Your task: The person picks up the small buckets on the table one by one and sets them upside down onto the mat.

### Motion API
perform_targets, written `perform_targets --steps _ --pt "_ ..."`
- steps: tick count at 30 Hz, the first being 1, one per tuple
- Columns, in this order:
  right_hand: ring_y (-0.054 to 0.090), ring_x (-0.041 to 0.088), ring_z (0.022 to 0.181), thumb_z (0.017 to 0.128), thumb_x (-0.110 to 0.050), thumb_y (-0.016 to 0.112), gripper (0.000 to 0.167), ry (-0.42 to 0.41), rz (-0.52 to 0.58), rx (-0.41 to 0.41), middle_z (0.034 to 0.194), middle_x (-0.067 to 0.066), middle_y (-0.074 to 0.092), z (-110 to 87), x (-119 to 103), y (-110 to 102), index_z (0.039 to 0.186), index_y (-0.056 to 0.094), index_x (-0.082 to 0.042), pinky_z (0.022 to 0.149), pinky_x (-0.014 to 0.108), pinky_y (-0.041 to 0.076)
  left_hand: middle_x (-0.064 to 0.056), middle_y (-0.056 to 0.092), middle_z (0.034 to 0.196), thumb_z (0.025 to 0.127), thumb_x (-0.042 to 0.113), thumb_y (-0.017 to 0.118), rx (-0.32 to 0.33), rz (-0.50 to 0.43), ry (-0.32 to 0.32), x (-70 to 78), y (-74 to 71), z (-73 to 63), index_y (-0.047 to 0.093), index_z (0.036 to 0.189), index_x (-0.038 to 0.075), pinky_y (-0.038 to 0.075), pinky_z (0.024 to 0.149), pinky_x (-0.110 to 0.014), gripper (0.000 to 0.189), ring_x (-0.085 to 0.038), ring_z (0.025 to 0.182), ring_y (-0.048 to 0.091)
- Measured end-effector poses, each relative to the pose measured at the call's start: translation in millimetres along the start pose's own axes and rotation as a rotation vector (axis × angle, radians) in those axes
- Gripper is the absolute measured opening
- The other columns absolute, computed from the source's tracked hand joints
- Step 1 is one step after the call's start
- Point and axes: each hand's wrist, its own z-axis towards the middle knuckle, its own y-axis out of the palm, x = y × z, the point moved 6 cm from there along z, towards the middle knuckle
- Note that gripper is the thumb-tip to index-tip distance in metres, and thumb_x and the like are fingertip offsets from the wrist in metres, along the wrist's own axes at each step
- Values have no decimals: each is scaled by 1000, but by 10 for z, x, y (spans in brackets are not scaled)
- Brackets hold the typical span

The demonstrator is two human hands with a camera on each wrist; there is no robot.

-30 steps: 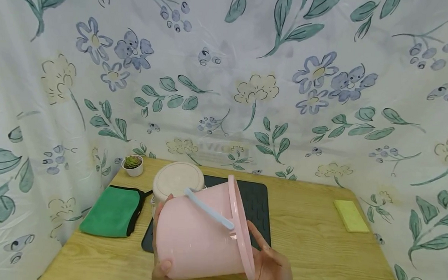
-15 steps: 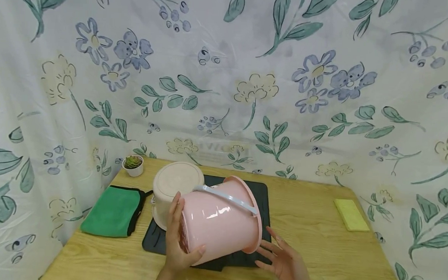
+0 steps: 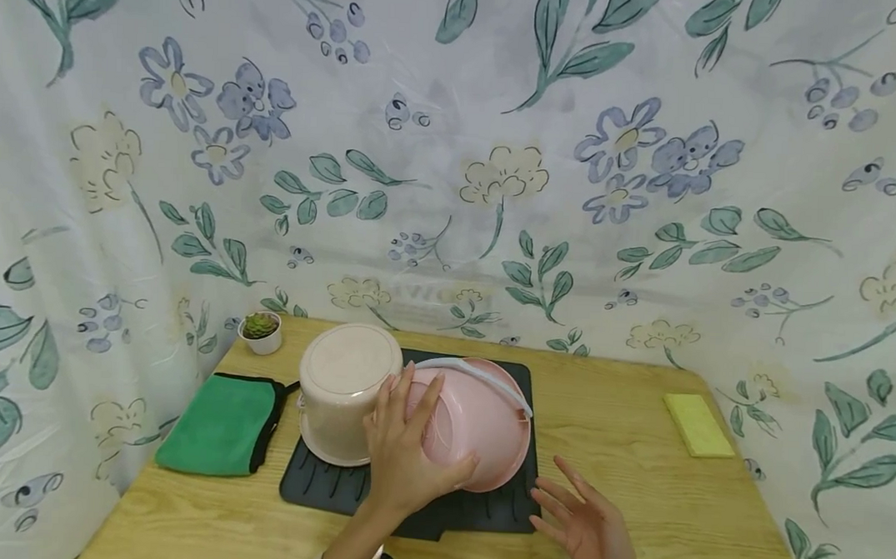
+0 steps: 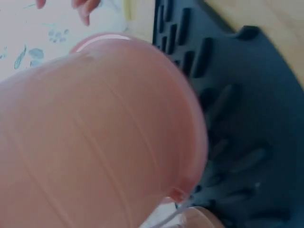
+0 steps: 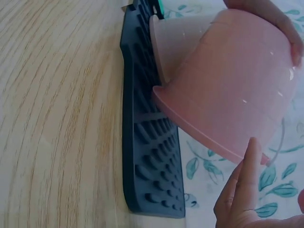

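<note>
My left hand [image 3: 403, 457] grips the pink bucket [image 3: 483, 410] at its base, fingers and thumb spread around the bottom. The bucket is tilted, its open end facing down and to the right over the dark ridged drying mat [image 3: 326, 484]. A pale blue handle [image 3: 489, 375] hangs along its upper side. Beside it, a cream bucket [image 3: 350, 363] stands upside down on the mat's left part. My right hand [image 3: 595, 524] is held open to the right of the pink rim, fingers apart from it in the head view. In the left wrist view, the bucket wall [image 4: 95, 128] fills much of the frame.
A green cloth [image 3: 220, 424] with black edging lies left of the mat, and a small potted succulent [image 3: 260, 331] stands behind it. On the right of the wooden table [image 3: 622, 429] lies a flat yellow cloth or sponge [image 3: 699, 425]. A floral curtain [image 3: 454, 146] hangs behind.
The pink bucket has moved away from me and its rim has turned downward toward the mat. My right hand has let go of the rim; my left hand has shifted onto the base.
</note>
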Motion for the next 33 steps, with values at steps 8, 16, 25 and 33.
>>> perform_targets --steps 8,16,25,33 --pt "56 20 128 110 -31 15 53 -47 -7 14 135 6 57 -75 -114 -52 137 60 -30 113 45 39 -8 34 158 60 72 76 -143 92 -71 126 200 196 41 150 41 30 96 -74 101 -43 143 29" --pt "59 17 123 110 -30 18 48 -115 -198 151 128 2 63 -146 -345 -120 132 60 -35 106 45 46 -9 29 161 66 76 69 -354 158 -144 266 536 423 34 153 43 21 95 -84 99 -46 148 18" --pt "65 7 109 109 -27 35 54 -260 -719 565 115 -14 65 -192 -771 -164 158 16 -15 85 36 58 -12 25 162 63 87 62 -532 229 -194 325 843 621 32 154 42 18 96 -86 106 -48 147 18" --pt "64 6 110 109 -24 32 56 -308 -819 545 118 -16 62 -205 -855 -152 159 13 -6 83 33 58 -13 27 161 63 80 70 -596 300 -183 361 1013 694 40 152 37 23 95 -84 103 -48 145 22"
